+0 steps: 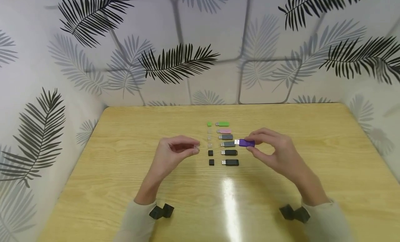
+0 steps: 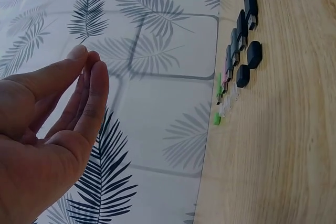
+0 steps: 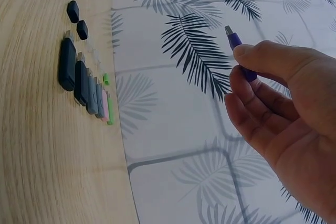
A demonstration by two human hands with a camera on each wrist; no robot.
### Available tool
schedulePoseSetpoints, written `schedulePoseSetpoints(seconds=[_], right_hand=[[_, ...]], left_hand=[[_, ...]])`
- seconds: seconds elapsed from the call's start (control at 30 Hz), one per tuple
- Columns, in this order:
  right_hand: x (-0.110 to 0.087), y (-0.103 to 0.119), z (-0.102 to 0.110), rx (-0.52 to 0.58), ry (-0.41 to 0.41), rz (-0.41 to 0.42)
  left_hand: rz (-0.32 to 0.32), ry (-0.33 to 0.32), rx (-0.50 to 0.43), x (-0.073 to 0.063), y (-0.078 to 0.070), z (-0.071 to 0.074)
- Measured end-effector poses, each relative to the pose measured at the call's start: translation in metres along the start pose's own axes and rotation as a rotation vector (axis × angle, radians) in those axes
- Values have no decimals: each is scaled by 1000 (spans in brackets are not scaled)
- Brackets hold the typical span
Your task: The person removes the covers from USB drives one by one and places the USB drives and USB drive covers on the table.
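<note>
My right hand (image 1: 278, 151) pinches a purple USB stick (image 1: 247, 143) by its rear end between thumb and fingers, its bare metal plug facing left. Opposite it, my left hand (image 1: 173, 151) has thumb and fingertips together on a small clear cap (image 1: 196, 147), mostly hidden by the fingers. Both hands are raised over the table, one on each side of a column of uncapped USB sticks: green (image 1: 223, 124), pink (image 1: 225, 131), two grey ones (image 1: 226, 137) and two black ones (image 1: 232, 162). In the head view the purple stick overlaps the nearer grey one.
Left of the sticks runs a column of loose caps: a green cap (image 1: 209, 124), several clear caps (image 1: 209, 145) and two black caps (image 1: 211, 162). They lie on a wooden table (image 1: 125, 131), with a leaf-patterned wall (image 1: 215, 82) behind its far edge.
</note>
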State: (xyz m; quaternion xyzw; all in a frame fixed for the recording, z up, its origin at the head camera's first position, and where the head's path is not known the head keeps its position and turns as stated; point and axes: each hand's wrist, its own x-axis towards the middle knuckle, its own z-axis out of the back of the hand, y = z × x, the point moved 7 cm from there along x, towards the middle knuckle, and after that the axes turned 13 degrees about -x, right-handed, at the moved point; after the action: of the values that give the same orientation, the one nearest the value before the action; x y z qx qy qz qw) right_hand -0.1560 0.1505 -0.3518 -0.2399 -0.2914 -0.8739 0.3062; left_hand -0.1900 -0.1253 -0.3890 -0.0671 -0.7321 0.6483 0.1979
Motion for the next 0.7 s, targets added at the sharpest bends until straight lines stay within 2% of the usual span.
schedulePoseSetpoints(seconds=[0.13, 0.37, 0.5, 0.7], right_hand=[[0, 0, -2, -14, 12, -2], [-2, 1, -9, 2, 23, 7], [-9, -2, -14, -4, 48, 9], [-23, -6, -24, 30, 84, -25]], left_hand=[[29, 18, 21, 1, 5, -4], [31, 27, 47, 1, 14, -8], [28, 32, 86, -1, 18, -12], [63, 29, 154, -9, 27, -15]])
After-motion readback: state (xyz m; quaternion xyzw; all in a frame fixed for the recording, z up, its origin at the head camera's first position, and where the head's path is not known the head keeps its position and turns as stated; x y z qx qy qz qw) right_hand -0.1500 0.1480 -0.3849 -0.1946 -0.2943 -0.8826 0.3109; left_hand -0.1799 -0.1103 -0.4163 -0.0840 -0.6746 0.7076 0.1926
